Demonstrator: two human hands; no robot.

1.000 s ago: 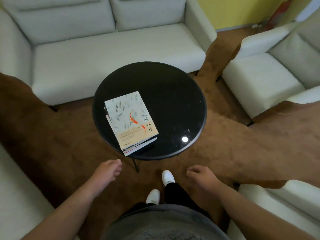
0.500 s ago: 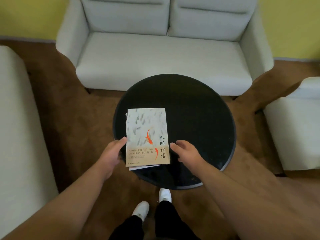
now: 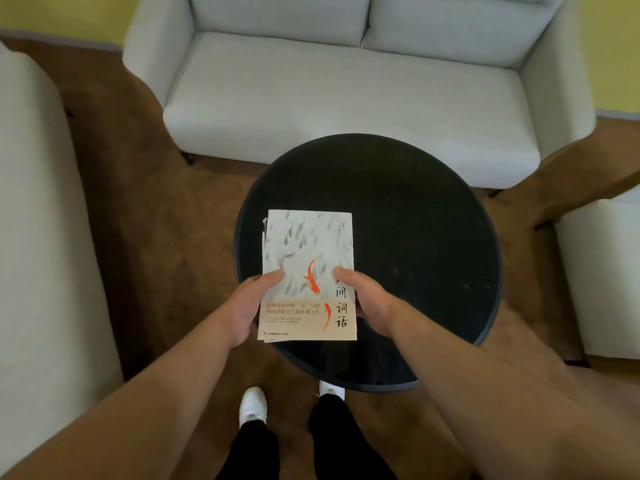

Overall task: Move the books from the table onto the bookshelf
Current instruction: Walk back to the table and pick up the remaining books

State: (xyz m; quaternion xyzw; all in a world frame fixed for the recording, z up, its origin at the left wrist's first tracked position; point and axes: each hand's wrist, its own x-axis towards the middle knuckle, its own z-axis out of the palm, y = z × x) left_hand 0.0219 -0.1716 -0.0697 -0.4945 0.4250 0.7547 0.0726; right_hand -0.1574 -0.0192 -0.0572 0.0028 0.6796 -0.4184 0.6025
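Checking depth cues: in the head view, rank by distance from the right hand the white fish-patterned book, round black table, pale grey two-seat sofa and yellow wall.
From the right hand:
1. white fish-patterned book, gripped at its right edge.
2. round black table, just beneath.
3. pale grey two-seat sofa, beyond the table.
4. yellow wall, behind the sofa.

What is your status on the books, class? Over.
Left hand, right hand: both grip the books, thumbs on top. Books at near-left edge of table, not shelved. Nothing blocking.
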